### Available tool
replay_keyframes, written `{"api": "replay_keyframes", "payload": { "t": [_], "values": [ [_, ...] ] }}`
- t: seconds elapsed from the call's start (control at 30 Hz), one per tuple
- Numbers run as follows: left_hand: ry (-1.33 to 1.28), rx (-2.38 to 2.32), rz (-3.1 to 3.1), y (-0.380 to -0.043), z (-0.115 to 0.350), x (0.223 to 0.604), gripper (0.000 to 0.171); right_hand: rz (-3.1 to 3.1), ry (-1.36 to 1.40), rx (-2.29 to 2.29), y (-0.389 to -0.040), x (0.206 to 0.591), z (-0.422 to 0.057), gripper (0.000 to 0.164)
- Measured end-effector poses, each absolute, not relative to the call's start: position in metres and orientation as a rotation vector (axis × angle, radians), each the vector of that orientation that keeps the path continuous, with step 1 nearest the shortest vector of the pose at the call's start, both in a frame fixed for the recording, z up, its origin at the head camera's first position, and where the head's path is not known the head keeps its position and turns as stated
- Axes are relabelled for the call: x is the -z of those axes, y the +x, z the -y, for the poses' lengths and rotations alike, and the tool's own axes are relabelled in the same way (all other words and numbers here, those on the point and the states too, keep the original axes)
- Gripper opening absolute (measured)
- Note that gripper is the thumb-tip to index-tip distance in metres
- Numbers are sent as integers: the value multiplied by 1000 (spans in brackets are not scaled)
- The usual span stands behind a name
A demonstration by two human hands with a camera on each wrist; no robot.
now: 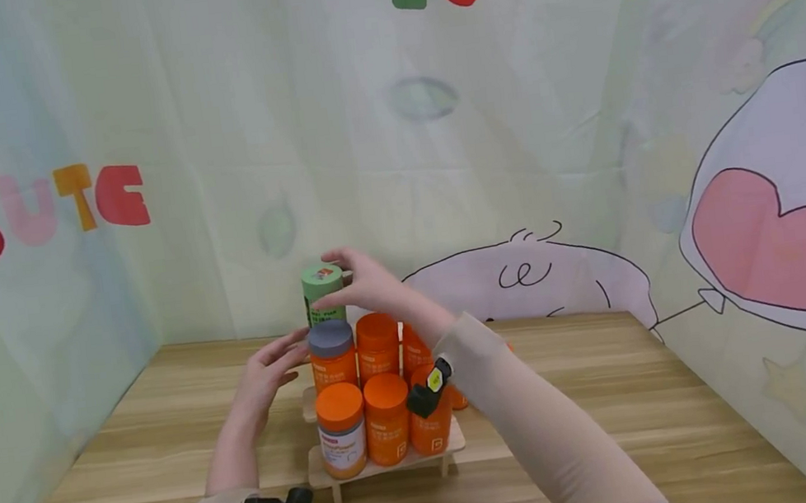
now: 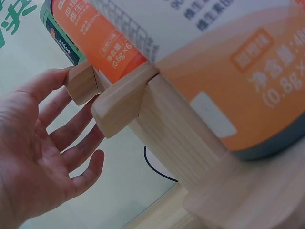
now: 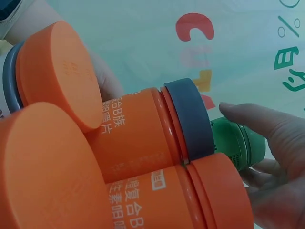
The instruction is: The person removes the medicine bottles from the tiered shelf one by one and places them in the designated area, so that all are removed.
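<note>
A green lidded bottle stands upright at the back left of a wooden stepped rack. My right hand holds it from the right, thumb across its front and fingers round behind. In the right wrist view, fingers are partly hidden behind the green bottle. My left hand is at the rack's left side with loosely bent fingers. Its fingertips touch the wooden step end in the left wrist view. Nearest it in the head view is an orange bottle with a grey lid.
Several orange bottles fill the rack's front and middle steps, among them a white-labelled orange bottle at front left. My right forearm partly covers those on the right. The rack sits on a wooden table, with a printed cloth behind and beside it.
</note>
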State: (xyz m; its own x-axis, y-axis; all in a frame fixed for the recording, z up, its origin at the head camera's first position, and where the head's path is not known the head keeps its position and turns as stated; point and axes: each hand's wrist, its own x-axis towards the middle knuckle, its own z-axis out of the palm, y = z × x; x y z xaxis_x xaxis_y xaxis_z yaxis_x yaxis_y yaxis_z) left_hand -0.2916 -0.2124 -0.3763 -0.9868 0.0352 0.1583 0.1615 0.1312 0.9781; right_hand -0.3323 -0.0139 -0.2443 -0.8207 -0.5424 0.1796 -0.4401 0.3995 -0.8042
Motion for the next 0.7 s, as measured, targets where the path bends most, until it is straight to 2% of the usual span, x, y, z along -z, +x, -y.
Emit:
{"api": "replay_keyframes", "payload": {
  "t": [0.33, 0.7],
  "values": [
    [-212, 1977, 2294, -291, 213, 373, 60, -2580, -849, 1396, -332, 247, 13, 64],
    [-191, 1993, 2273, -292, 211, 377, 58, -2522, -762, 1657, -333, 250, -8, 67]
  ]
}}
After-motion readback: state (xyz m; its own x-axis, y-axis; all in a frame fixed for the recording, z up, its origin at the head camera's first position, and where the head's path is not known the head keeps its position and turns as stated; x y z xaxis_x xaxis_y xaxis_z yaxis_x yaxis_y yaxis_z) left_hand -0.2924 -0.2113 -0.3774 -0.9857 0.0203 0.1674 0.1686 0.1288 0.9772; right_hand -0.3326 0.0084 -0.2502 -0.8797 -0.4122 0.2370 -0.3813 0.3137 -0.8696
